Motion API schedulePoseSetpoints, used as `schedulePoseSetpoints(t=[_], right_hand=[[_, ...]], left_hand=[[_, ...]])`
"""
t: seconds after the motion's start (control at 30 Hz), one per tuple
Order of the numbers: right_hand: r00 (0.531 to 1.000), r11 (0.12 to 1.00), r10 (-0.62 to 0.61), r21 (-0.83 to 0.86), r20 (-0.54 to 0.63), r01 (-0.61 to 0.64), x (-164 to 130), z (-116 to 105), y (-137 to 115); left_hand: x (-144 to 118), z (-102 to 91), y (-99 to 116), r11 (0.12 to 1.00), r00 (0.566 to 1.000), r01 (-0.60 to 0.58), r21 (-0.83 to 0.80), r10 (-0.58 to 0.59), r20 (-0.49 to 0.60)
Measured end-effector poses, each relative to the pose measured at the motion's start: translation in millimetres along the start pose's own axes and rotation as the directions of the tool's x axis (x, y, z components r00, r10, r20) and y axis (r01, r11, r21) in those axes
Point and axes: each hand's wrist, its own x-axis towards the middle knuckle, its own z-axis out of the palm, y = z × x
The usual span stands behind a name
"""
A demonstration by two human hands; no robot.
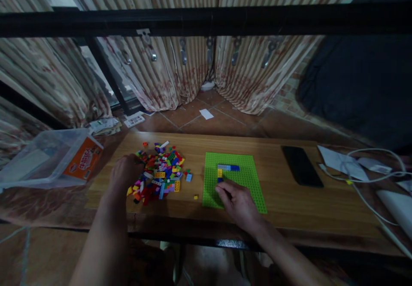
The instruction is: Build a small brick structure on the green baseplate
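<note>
A green baseplate (pixel 234 196) lies on the wooden table. Building bricks stand on it in a corner shape: a row of grey, light blue and dark blue bricks (pixel 228 167), and a short column with a yellow brick (pixel 219 173) and a dark blue one. At the near end of that column, my right hand (pixel 240 202) has its thumb and forefinger pressed together; what is between them is hidden. My left hand (pixel 125 172) reaches into the left edge of a heap of mixed bricks (pixel 164 165). Its fingers are dark and partly hidden.
Between heap and baseplate lie a light blue brick (pixel 189 177) and a small yellow brick (pixel 196 196). A clear plastic bin (pixel 48 165) with an orange label is at the left. A black phone (pixel 301 165), white cables (pixel 383 174) and papers are at the right.
</note>
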Motion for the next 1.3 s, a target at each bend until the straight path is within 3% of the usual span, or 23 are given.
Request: schedulePoseSetpoints(t=[0.17,0.27,0.33,0.47,0.57,0.67,0.73,0.83,0.9,1.0,1.13,1.2,1.3], right_hand=[[0.999,1.0,-0.02,-0.005,-0.029,0.02,-0.1,1.0,7.4],[0.999,1.0,-0.025,0.001,-0.03,0.025,0.2,1.2,8.6],[1.0,1.0,-0.014,0.015,-0.028,0.014,1.0,0.5,7.2],[0.995,0.981,0.085,0.176,-0.043,-0.076,4.4,-1.8,2.5],[0.965,0.861,0.261,0.45,0.009,-0.237,8.7,-4.5,0.8],[0.922,0.652,0.366,0.671,0.127,-0.352,13.1,-9.1,0.6],[0.909,0.567,0.379,0.733,0.171,-0.375,14.8,-12.7,1.1],[0.904,0.527,0.373,0.754,0.21,-0.392,15.3,-17.6,5.2],[0.909,0.547,0.349,0.738,0.228,-0.395,14.6,-21.2,11.7],[0.933,0.687,0.306,0.635,0.188,-0.353,12.9,-28.7,26.6],[0.96,0.932,0.275,0.229,0.052,-0.28,8.4,-37.8,46.5],[0.969,0.967,0.247,0.053,0.026,-0.248,6.0,-38.2,52.3],[0.98,0.981,0.193,-0.015,0.041,-0.192,4.1,-34.6,55.6]], left_hand=[[-15.1,-12.7,7.1,0.971,0.998,-0.014,-0.238,-0.002,-0.07],[-24.5,-15.6,17.1,0.876,0.997,-0.07,-0.478,0.043,-0.067],[-29.7,-13.6,27.3,0.75,0.992,-0.114,-0.652,0.118,-0.037],[-46.6,-0.4,59.3,0.41,0.954,-0.117,-0.905,0.299,0.012],[-67.8,14.6,90.7,0.261,0.891,-0.103,-0.96,0.454,0.028],[-88.1,30.4,118.5,0.205,0.827,-0.094,-0.974,0.56,0.038],[-97.0,40.0,131.3,0.18,0.794,-0.101,-0.979,0.607,0.029],[-103.2,50.2,141.0,0.158,0.773,-0.147,-0.976,0.634,-0.014],[-103.7,53.5,142.8,0.177,0.763,-0.205,-0.963,0.645,-0.044],[-99.8,55.4,142.3,0.254,0.756,-0.263,-0.931,0.654,-0.035],[-90.1,59.7,140.4,0.398,0.803,-0.292,-0.87,0.595,0.003],[-87.0,63.3,140.7,0.466,0.813,-0.307,-0.83,0.582,0.025],[-86.5,68.7,143.1,0.533,0.799,-0.351,-0.77,0.6,0.051]])
